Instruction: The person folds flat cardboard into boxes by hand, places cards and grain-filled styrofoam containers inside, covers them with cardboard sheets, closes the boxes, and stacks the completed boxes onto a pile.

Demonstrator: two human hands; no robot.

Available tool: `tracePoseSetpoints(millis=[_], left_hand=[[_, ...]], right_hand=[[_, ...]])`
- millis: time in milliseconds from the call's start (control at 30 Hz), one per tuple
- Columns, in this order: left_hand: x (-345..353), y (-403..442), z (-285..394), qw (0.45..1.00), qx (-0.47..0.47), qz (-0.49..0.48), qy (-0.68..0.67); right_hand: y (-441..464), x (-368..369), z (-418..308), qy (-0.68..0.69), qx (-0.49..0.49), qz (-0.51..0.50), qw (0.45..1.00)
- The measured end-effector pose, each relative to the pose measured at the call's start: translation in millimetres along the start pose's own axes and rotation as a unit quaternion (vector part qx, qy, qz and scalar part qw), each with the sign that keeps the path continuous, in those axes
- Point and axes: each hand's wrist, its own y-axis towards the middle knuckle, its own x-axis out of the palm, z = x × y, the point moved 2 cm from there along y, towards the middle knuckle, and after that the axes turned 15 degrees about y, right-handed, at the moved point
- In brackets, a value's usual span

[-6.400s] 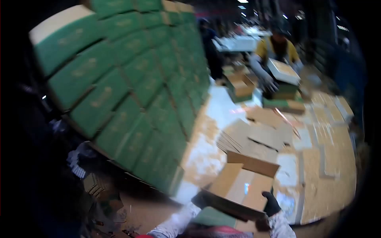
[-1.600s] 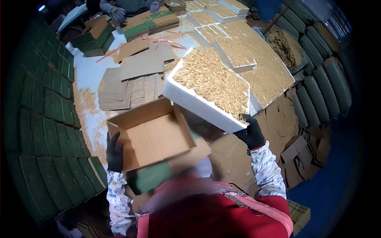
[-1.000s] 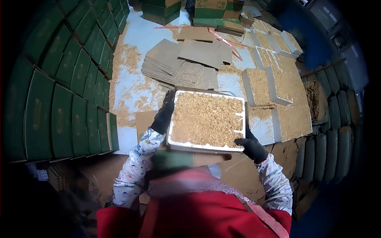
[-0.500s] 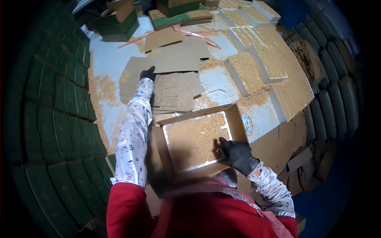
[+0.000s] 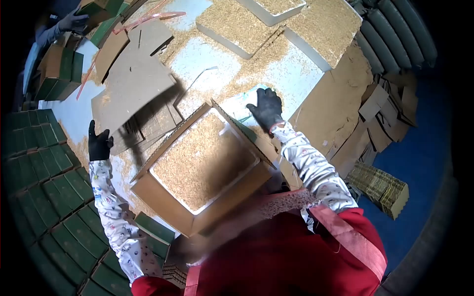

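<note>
My left hand (image 5: 100,142), in a black glove, has its finger and thumb spread beside the near corner of a grey-brown cardboard sheet (image 5: 136,76). The sheet lies slanted over a stack of other sheets; whether the thumb touches it is unclear. My right hand (image 5: 267,107), also gloved in black, is spread over a whitish plastic piece (image 5: 239,108) on the table, beyond the carton's right corner. Between my arms stands an open brown carton (image 5: 160,200). Inside it sits a white foam tray (image 5: 197,160) filled with tan grain-like material, partly in shadow.
Filled foam trays (image 5: 306,47) stand on the table's far right. Green boxes (image 5: 69,237) are stacked at left. A co-worker's gloved hand (image 5: 73,20) is at upper left near green-brown cartons (image 5: 61,71). Pink strapping (image 5: 150,17) crosses the far side. Loose cardboard (image 5: 385,113) lies at right.
The carton has turned in view. My right hand has left the tray for the plastic piece beyond. My left hand remains by the sheet's corner; a co-worker's hand has come into view.
</note>
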Motion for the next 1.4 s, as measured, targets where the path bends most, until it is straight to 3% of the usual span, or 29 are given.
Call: tracePoseSetpoints(millis=[100, 133, 200, 233, 267, 300, 367, 433, 500, 533, 600, 633, 700, 733, 833, 900, 933, 967, 1000, 1033, 1067, 1100, 1167, 1200, 1233, 1267, 1300, 1333, 1400], left_hand=[[11.0, -25.4, -29.7, 0.989, 0.020, -0.096, 0.110], [19.4, -25.0, -56.4, 0.971, 0.150, -0.087, 0.163], [29.5, -33.6, -67.6, 0.911, 0.279, -0.025, 0.304], [47.8, -47.9, -50.2, 0.877, 0.280, 0.029, 0.390], [70.1, -69.0, 1.1, 0.831, 0.117, 0.040, 0.542], [67.3, -56.3, -14.8, 0.790, 0.234, 0.076, 0.561], [72.8, -50.3, -11.8, 0.824, 0.248, 0.088, 0.501], [82.9, -55.0, 18.2, 0.788, 0.211, 0.065, 0.574], [89.2, -60.3, 41.8, 0.724, 0.214, 0.078, 0.651], [89.0, -59.9, 48.8, 0.723, 0.213, 0.088, 0.652], [86.9, -62.7, 62.1, 0.694, 0.299, 0.107, 0.646], [83.8, -62.3, 68.6, 0.693, 0.298, 0.111, 0.648], [78.9, -55.8, 78.2, 0.776, 0.243, 0.075, 0.577], [71.8, -49.5, 77.4, 0.789, 0.230, 0.084, 0.563], [58.7, -56.5, 93.0, 0.765, 0.289, 0.204, 0.538], [54.7, -96.4, 113.2, 0.776, 0.352, 0.270, 0.449], [51.8, -124.3, 123.6, 0.715, 0.413, 0.295, 0.480], [59.1, -163.4, 135.3, 0.719, 0.417, 0.286, 0.477], [66.5, -223.5, 125.4, 0.631, 0.543, 0.127, 0.540], [80.7, -247.8, 118.6, 0.607, 0.478, -0.137, 0.620], [96.8, -270.2, 109.4, 0.658, 0.575, -0.154, 0.461], [111.3, -289.4, 88.9, 0.610, 0.555, -0.189, 0.534], [129.3, -306.0, 32.0, 0.588, 0.381, -0.310, 0.643], [135.6, -302.9, 32.5, 0.572, 0.373, -0.346, 0.644], [139.7, -292.1, 34.9, 0.552, 0.367, -0.382, 0.644], [141.0, -284.1, 23.2, 0.567, 0.346, -0.395, 0.634], [143.5, -278.4, 11.6, 0.583, 0.326, -0.409, 0.622], [141.9, -281.7, 33.2, 0.592, 0.251, -0.426, 0.637], [113.5, -284.8, 48.0, 0.590, 0.398, -0.314, 0.628]], right_hand=[[3.7, 10.7, 3.2, 0.019, -0.011, -0.036, 0.999], [5.4, 12.5, 9.3, 0.052, -0.008, -0.039, 0.998], [2.9, 18.6, 25.8, 0.141, -0.028, -0.004, 0.990], [5.9, 25.7, 37.3, 0.180, -0.040, 0.013, 0.983], [9.8, 22.4, 40.3, 0.186, -0.008, -0.018, 0.982], [14.2, 18.8, 41.0, 0.191, 0.021, -0.049, 0.980], [21.0, 20.5, 42.3, 0.183, 0.014, -0.041, 0.982], [25.1, 19.1, 39.4, 0.192, 0.055, -0.079, 0.977], [28.1, 12.1, 28.6, 0.198, 0.024, -0.057, 0.978], [33.8, -1.3, 17.2, 0.256, 0.011, -0.050, 0.965], [47.6, -11.0, 5.9, 0.344, -0.059, 0.006, 0.937], [56.0, -24.6, -9.1, 0.363, -0.088, 0.022, 0.927], [65.3, -56.4, -43.4, 0.402, -0.098, 0.027, 0.910], [70.9, -66.3, -54.8, 0.403, -0.100, 0.026, 0.909], [72.0, -84.7, -81.6, 0.434, -0.156, -0.011, 0.887], [64.1, -97.8, -93.2, 0.463, -0.175, 0.054, 0.867], [56.1, -105.3, -96.1, 0.495, -0.159, 0.062, 0.852], [46.6, -118.0, -99.4, 0.477, -0.164, 0.088, 0.859], [28.2, -136.7, -103.4, 0.469, -0.196, 0.129, 0.852], [14.4, -156.4, -109.3, 0.459, -0.232, 0.171, 0.840], [-3.2, -170.8, -121.2, 0.443, -0.292, 0.185, 0.827], [-21.4, -179.1, -134.9, 0.427, -0.355, 0.197, 0.808], [-58.0, -170.9, -160.5, 0.339, -0.467, 0.122, 0.808], [-76.8, -163.4, -174.6, 0.170, -0.553, 0.020, 0.815], [-85.3, -133.0, -177.7, 0.129, -0.564, -0.140, 0.803], [-101.1, -117.5, -177.1, 0.027, -0.581, -0.173, 0.795], [-114.9, -84.7, -165.0, -0.095, -0.523, -0.170, 0.830], [-115.5, -88.5, -164.5, -0.123, -0.493, -0.272, 0.817], [-98.0, -105.9, -167.4, -0.126, -0.459, -0.412, 0.777]])
